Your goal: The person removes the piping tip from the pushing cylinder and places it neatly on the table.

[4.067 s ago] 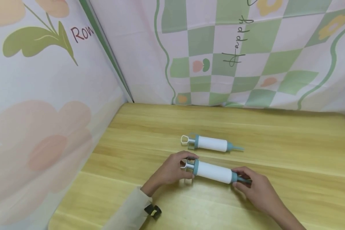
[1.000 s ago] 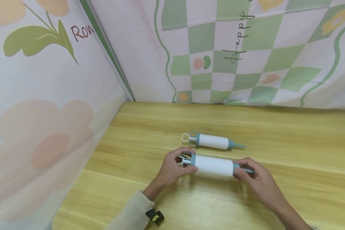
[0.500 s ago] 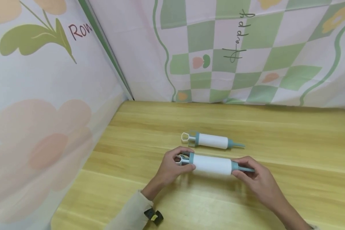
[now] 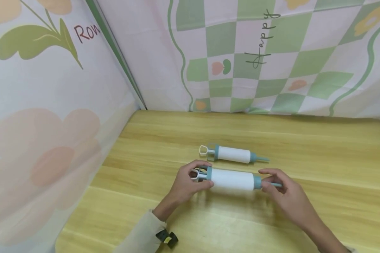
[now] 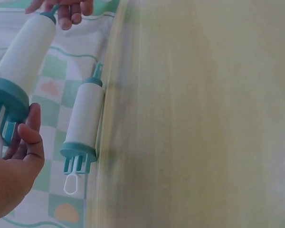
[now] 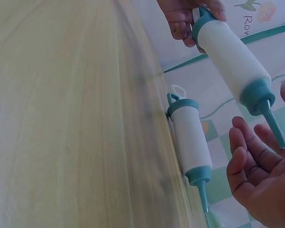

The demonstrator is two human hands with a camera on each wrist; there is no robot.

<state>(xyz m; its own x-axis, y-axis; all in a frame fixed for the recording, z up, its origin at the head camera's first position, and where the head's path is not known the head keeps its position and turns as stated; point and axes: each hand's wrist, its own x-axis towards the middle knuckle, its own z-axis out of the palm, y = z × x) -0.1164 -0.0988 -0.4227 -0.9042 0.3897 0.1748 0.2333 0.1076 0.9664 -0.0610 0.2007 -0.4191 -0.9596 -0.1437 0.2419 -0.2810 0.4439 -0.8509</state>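
Observation:
A large syringe [image 4: 232, 179] with a white barrel, a teal collar and a teal nozzle lies level in the air, a little above the table. My left hand [image 4: 186, 183] grips its collar end, thumb in front and fingers behind, around the white looped plunger handle. At the other end, my right hand [image 4: 283, 186] is beside the nozzle; the right wrist view shows its fingers [image 6: 256, 147] loosely bent and apart from the nozzle. Behind, a second syringe [image 4: 234, 154] of the same look lies on the table, its nozzle pointing right.
The wood-grain table [image 4: 139, 147] reaches back to a checkered curtain [image 4: 247, 52]. A floral cloth [image 4: 47, 105] hangs along the left side. A dark clip-like device [image 4: 166, 239] sits on the left sleeve.
The syringe has risen off the table and shifted slightly left with my left hand. My right hand has loosened its fingers from the nozzle end. The second syringe stays put.

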